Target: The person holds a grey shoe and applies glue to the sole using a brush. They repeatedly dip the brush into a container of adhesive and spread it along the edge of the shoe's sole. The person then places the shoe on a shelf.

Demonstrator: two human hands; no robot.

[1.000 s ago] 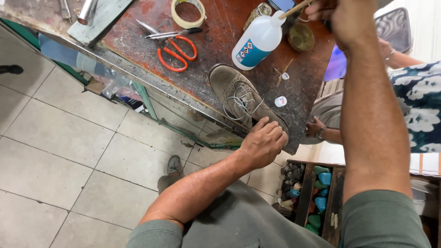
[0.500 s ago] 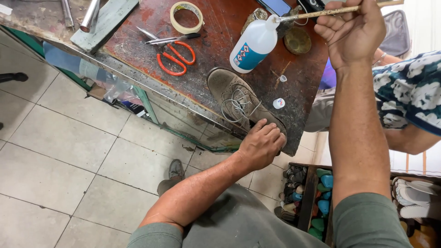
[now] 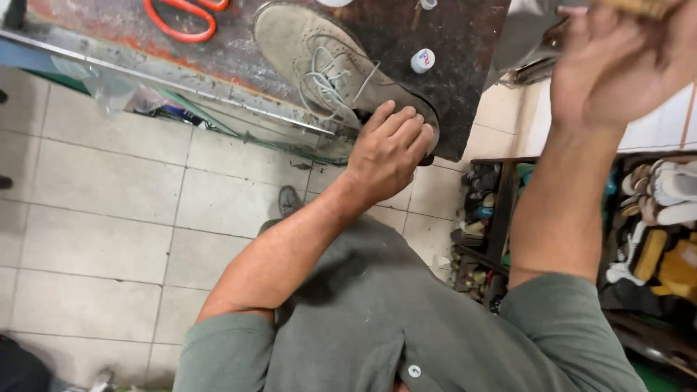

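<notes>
Worn dark worktable (image 3: 450,80) as landmark, top of view. Grey-brown suede lace-up shoe (image 3: 327,65) lying on table near front edge, heel end at corner. Left hand (image 3: 388,149) clamped over heel, fingers curled, pinning it down. Right hand (image 3: 617,65) raised off table's right edge, blurred, closed loosely around a wooden stick-like handle (image 3: 639,7); grip hard to judge. Likely holding step before working the heel; next move needs steady aim. Orange scissors (image 3: 181,14) and small white cap (image 3: 422,59) on table. Tool tip cropped.
</notes>
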